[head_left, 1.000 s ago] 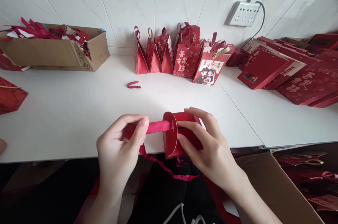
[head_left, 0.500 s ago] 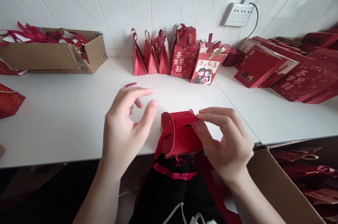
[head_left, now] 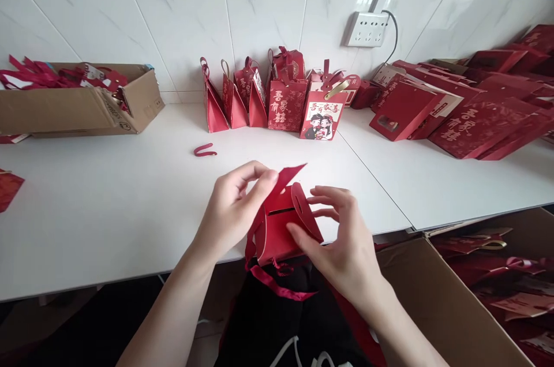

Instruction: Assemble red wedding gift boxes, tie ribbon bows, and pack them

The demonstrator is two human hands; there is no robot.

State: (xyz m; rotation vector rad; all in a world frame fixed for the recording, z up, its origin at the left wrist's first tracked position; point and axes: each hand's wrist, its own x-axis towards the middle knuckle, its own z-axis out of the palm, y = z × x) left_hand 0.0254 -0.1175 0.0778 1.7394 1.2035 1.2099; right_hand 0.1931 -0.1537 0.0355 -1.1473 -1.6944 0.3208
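Observation:
A small red gift box (head_left: 283,234) stands at the table's front edge, its top slit showing and a curved, slotted flap raised at its right end. My left hand (head_left: 242,199) pinches a red ribbon (head_left: 289,175) between thumb and fingers, its free end pointing up and right above the box. More of that ribbon runs down the box's left side and hangs over my lap. My right hand (head_left: 341,234) is around the box's right end, thumb on the front and fingers by the flap. A red tassel (head_left: 282,268) hangs below the box.
Several finished-looking red gift boxes (head_left: 288,104) stand against the tiled wall. A short red strap (head_left: 204,150) lies on the table (head_left: 108,211). A cardboard box (head_left: 64,110) of ribbons is at left; stacked red boxes (head_left: 459,119) and an open carton (head_left: 415,280) are at right.
My left hand has moved from empty space to the box and now grips the ribbon. My right hand has let go of the ribbon and taken the box's right end.

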